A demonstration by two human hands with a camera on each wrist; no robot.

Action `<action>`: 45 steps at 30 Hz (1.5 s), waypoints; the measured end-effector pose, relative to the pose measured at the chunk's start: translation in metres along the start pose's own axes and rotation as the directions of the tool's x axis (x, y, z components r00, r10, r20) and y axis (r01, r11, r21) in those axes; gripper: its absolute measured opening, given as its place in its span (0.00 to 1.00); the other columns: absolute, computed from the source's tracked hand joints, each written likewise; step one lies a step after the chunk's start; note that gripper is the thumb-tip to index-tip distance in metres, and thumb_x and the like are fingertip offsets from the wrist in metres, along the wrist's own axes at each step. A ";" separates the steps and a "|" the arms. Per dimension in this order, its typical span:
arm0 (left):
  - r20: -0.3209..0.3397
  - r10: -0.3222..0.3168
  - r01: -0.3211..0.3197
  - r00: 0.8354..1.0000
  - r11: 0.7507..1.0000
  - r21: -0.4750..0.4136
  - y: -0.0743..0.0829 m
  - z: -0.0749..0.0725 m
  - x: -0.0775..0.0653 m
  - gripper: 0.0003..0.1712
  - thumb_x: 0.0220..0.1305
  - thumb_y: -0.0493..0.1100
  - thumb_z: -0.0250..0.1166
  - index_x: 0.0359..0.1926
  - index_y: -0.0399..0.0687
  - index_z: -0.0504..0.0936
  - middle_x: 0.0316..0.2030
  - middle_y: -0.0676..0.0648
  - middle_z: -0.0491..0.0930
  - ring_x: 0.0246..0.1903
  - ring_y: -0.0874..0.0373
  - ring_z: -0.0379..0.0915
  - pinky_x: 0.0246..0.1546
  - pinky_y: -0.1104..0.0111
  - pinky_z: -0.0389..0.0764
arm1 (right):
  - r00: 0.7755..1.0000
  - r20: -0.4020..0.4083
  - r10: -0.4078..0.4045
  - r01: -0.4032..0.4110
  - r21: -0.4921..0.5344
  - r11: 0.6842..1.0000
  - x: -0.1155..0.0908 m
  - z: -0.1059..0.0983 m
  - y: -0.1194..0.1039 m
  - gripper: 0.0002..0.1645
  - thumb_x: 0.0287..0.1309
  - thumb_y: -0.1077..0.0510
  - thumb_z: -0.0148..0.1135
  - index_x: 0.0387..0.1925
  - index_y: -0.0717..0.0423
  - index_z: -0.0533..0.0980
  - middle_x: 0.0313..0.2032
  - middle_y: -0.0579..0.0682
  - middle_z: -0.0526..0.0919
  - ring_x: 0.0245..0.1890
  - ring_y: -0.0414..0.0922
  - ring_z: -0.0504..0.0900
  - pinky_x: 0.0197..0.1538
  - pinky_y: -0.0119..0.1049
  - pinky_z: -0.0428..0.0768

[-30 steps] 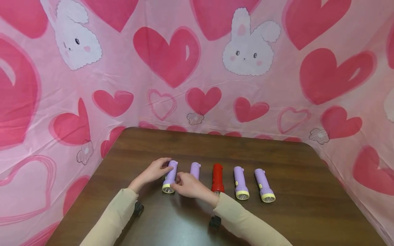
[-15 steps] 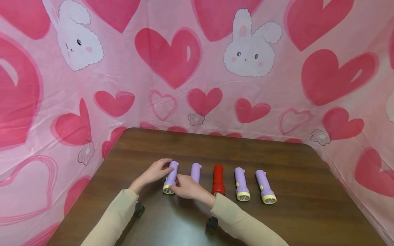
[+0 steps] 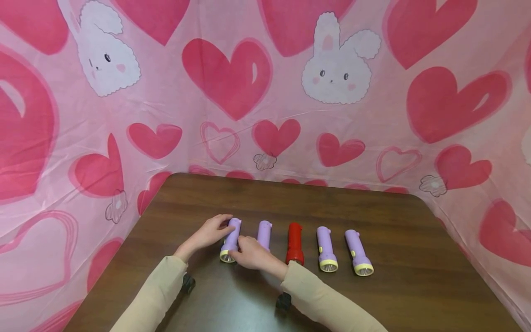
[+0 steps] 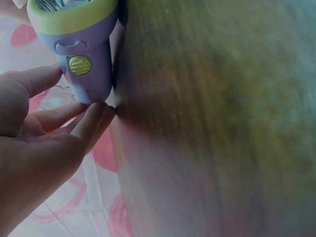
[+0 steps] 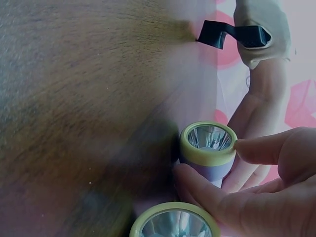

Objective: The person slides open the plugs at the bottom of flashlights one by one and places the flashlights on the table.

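Observation:
A purple flashlight [image 3: 230, 243] with a yellow rim lies at the left end of a row on the table, its lens toward me. My left hand [image 3: 209, 232] grips its tail end; in the left wrist view the thumb [image 4: 42, 80] is on one side and the fingertips curl at the far end. A ribbed yellow switch [image 4: 80, 64] faces that camera. My right hand [image 3: 254, 253] pinches the lens end, its thumb [image 5: 256, 149] right at the yellow rim [image 5: 207, 157]. Behind this hand, a second purple flashlight [image 3: 264, 234] is partly hidden.
A red flashlight [image 3: 295, 244] lies mid-row, its lens partly covered by my right sleeve [image 3: 315, 290]. Two more purple flashlights [image 3: 327, 249] [image 3: 359, 253] lie to its right. The brown wooden table [image 3: 386, 313] ends at a pink heart-print cloth [image 3: 232, 138].
My right wrist and forearm have shifted slightly left. Both hands stay at the leftmost flashlight, which keeps its place in the row.

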State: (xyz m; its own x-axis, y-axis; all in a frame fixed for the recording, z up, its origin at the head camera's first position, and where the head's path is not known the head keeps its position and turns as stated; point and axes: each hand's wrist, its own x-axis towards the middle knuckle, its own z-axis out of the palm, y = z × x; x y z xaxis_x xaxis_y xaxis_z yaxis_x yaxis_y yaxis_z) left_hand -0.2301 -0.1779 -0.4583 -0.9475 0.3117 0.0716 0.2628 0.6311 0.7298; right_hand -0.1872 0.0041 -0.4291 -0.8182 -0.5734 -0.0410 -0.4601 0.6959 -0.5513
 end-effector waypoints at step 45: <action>-0.058 -0.030 0.029 0.998 1.000 -0.002 0.005 -0.004 -0.005 0.27 0.67 0.41 0.63 0.60 0.26 0.73 0.57 0.27 0.77 0.55 0.37 0.78 0.56 0.49 0.80 | 1.000 -0.014 -0.019 0.019 -0.019 1.000 -0.001 -0.001 -0.005 0.16 0.62 0.54 0.65 0.43 0.63 0.77 0.35 0.55 0.84 0.35 0.45 0.79 0.39 0.35 0.77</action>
State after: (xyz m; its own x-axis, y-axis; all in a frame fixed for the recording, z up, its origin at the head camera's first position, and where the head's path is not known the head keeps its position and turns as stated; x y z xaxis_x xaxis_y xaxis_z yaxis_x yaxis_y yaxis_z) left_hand -0.2245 -0.1790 -0.4527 -0.9638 0.2509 0.0897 0.2344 0.6383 0.7332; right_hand -0.1846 0.0012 -0.4256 -0.8138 -0.5808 -0.0191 -0.4821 0.6930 -0.5360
